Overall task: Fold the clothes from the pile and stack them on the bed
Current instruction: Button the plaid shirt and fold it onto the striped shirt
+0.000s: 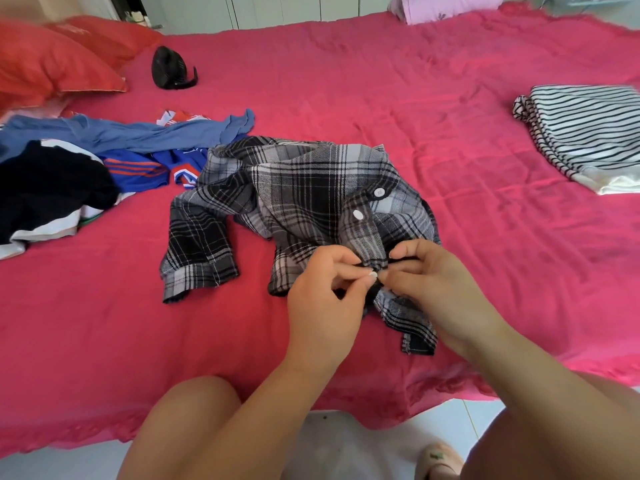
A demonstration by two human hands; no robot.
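- Pinching the shirt front at lower centre of the frame, the left hand [322, 292] and right hand [429, 282] meet fingertip to fingertip. Each nips a bit of plaid cloth, probably to fasten a button so that the front lies closed for folding.
- The plaid shirt [304, 188] lies crumpled in the middle of the frame on the bed [346, 81], with one sleeve thrown out to the left. Two white buttons [380, 192] just above the hands look done up.
- At mid-left, the pile [104, 157] of unfolded blue and black clothes sits near the shirt, likely waiting its turn.
- At the right edge, a striped garment [585, 133] lies folded, well apart from the pile. It seems to be the start of the stack.
- At upper left, a black fan [169, 69] and red pillows [52, 60] sit beyond the working space.
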